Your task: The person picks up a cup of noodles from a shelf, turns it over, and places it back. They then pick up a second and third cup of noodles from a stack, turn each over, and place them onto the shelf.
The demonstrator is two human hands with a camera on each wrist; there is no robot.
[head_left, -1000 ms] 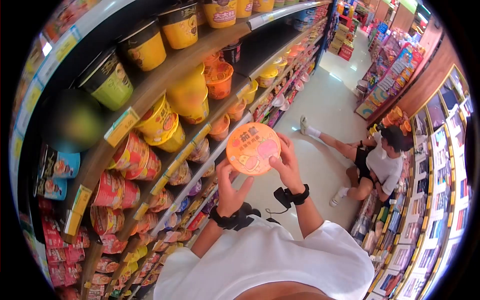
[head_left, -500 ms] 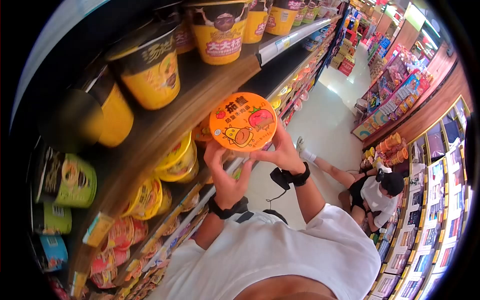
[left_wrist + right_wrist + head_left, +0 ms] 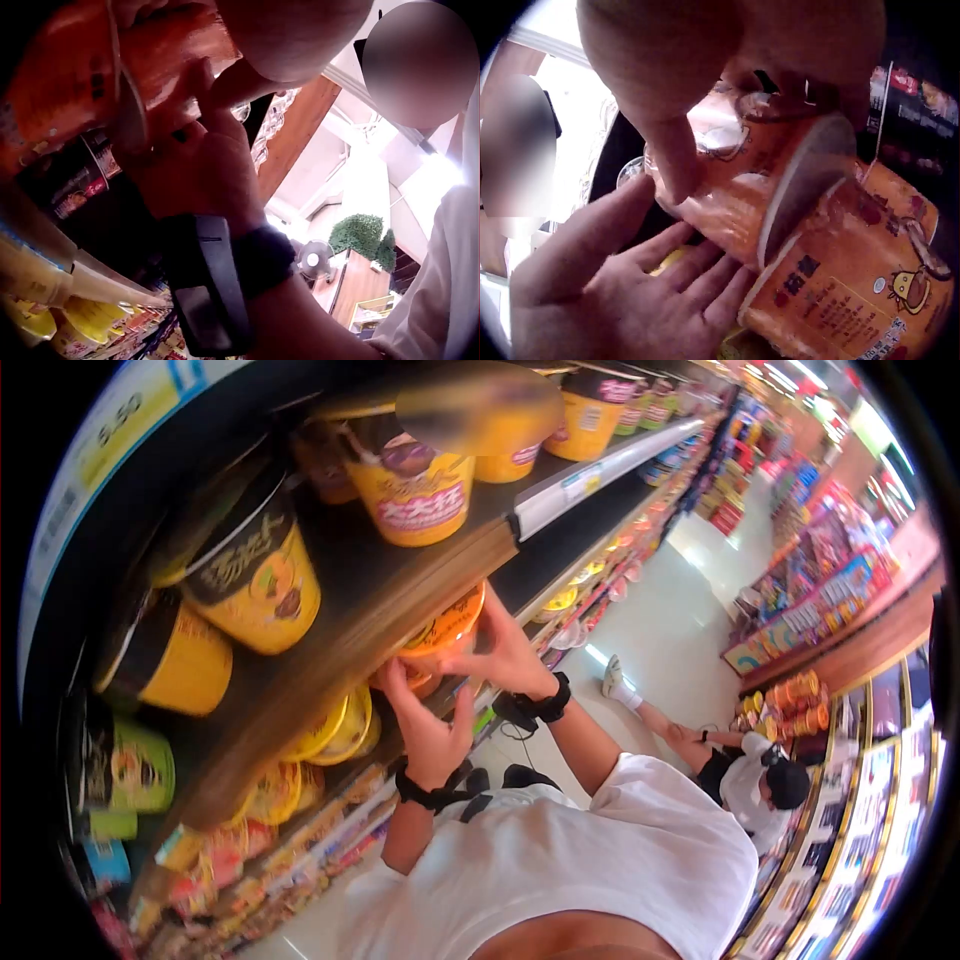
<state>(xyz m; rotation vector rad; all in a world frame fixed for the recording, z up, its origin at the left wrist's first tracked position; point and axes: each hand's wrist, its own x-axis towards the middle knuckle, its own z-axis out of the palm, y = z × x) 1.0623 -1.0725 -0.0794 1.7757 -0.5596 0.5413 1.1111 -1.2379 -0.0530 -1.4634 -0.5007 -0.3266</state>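
Observation:
An orange noodle tub [image 3: 452,628] is between my hands, tilted, partly hidden behind the upper shelf edge. My right hand [image 3: 508,658] grips it, thumb on the near side. Below it my left hand [image 3: 428,732] touches the tub with its fingertips, thumb standing apart. Seen from the right wrist, the left hand's fingers [image 3: 697,277] reach out fairly straight under the held tub [image 3: 735,180]. The tub's pale rim is right at a second orange tub [image 3: 840,285] on the shelf. In the left wrist view, my right hand [image 3: 202,165] is close against the orange wall.
Black and yellow noodle cups [image 3: 255,580] line the upper shelf [image 3: 400,605]. Yellow tubs [image 3: 335,730] are stacked left of my hands, on the level below. A person [image 3: 755,790] sits on the aisle floor at right, beside stacked goods [image 3: 790,705].
The orange tub has gone from in front of my chest, lid in full view, forward and left into the shelf space. Both hands moved with it, and the head view has swung closer to the shelf.

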